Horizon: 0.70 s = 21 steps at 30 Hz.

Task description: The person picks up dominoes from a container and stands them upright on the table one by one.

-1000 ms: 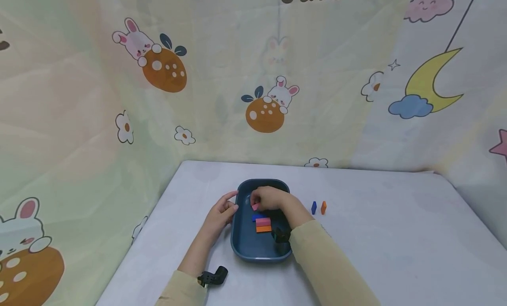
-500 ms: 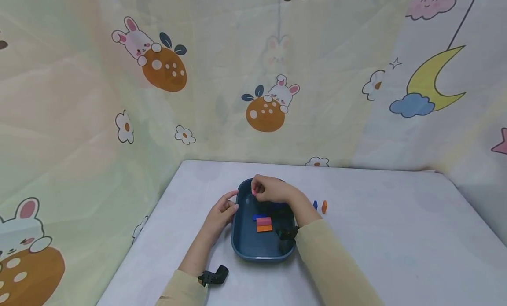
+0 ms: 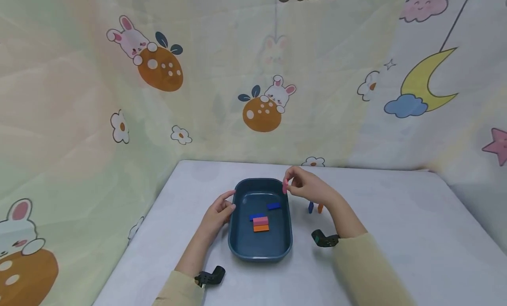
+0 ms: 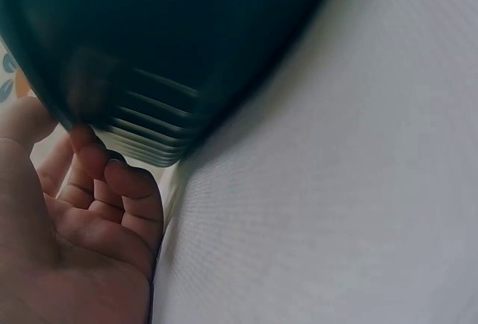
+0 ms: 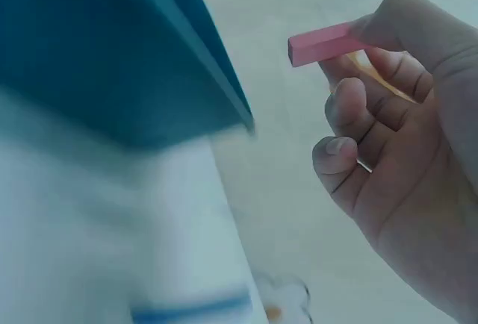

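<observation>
A dark blue tray (image 3: 239,248) sits on the white table and holds blue (image 3: 273,206), pink (image 3: 260,220) and orange (image 3: 261,228) blocks. My right hand (image 3: 305,187) is raised just past the tray's far right corner and pinches a small pink block (image 3: 284,186) (image 5: 317,43) between thumb and fingers. My left hand (image 3: 219,210) rests against the tray's left rim, fingers curled at the tray wall (image 4: 142,78). A blue block (image 3: 310,207) and an orange block (image 3: 319,208) stand upright on the table right of the tray, partly hidden by my right wrist.
Cartoon-print cloth walls close in the table at the back and both sides. The table's left edge (image 3: 134,240) runs close to my left forearm. White tabletop (image 3: 396,218) stretches out right of the tray.
My right hand lifted the pink block out of the tray and carried it right, past the tray's far right corner. A blue block in the tray came into view. The left hand stayed put.
</observation>
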Motion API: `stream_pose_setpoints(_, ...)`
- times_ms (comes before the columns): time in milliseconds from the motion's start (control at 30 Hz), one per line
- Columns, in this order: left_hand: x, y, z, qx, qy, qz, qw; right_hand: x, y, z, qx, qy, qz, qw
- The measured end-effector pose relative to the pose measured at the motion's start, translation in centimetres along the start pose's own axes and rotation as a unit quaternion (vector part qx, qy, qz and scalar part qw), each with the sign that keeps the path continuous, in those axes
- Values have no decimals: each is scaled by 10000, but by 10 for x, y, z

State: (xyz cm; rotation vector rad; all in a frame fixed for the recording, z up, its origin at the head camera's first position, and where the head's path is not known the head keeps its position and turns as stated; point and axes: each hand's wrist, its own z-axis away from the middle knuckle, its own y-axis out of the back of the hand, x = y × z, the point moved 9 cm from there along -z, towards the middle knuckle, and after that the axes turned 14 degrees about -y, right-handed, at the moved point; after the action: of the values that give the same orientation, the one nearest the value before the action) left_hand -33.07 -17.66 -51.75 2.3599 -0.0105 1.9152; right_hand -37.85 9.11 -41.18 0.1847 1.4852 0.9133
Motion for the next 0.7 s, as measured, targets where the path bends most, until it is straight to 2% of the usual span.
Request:
stream_pose_setpoints(233,1,1,-1,-35,-8,-34,10000,51,40,45,769,-226,189,9966)
stream_pose_setpoints(333,0,1,-1,-14,27,-67,10000,71,50,59,963,-311,188,9947)
stream_pose_setpoints(500,-1,1,0,8,132,-121,9998,103,56,72,1020,-640,59,9927)
stream_pose_setpoints(700,-1,-1,1,41,159,-57,9998,136,50,70,885,-1076,77,9902)
